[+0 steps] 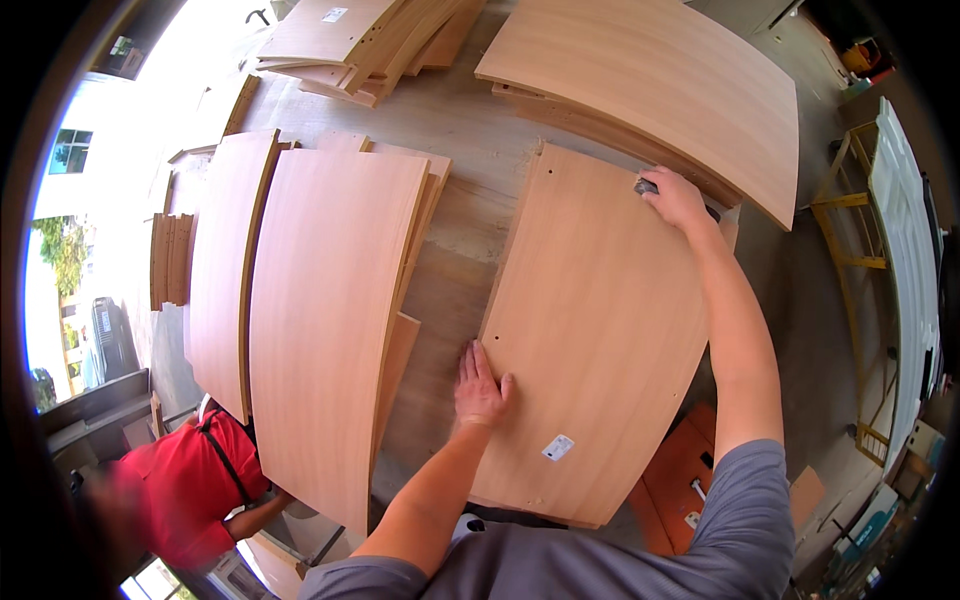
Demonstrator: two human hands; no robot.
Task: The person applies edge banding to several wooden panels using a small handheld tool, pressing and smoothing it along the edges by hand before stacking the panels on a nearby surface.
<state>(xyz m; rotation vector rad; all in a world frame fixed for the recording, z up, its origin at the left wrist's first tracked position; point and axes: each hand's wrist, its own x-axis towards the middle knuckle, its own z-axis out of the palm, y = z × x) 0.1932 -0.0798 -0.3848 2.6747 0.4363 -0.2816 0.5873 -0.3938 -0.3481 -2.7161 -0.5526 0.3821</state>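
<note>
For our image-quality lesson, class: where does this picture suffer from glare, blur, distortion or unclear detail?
Head view: the outdoors at left is blown out nearly white; head view: the co-worker's red shirt blurs toward the dark rim; head view: fisheye bending makes the upper-right panel look bowed; head view: the small dark object under the right hand is too indistinct to identify.

Daylight (pixel 118 185) flooded in on the L, blown out to approx. white; a bldg. window (pixel 70 152) & greenery (pixel 62 255) showed outside. A wooden worktop (pixel 440 115) filled the ctr. R side was dimmer: grey floor (pixel 800 300), yellow frame (pixel 850 203) w/ pale sheet (pixel 900 250) alongside, misc. clutter (pixel 860 535) nr lower R.
</note>
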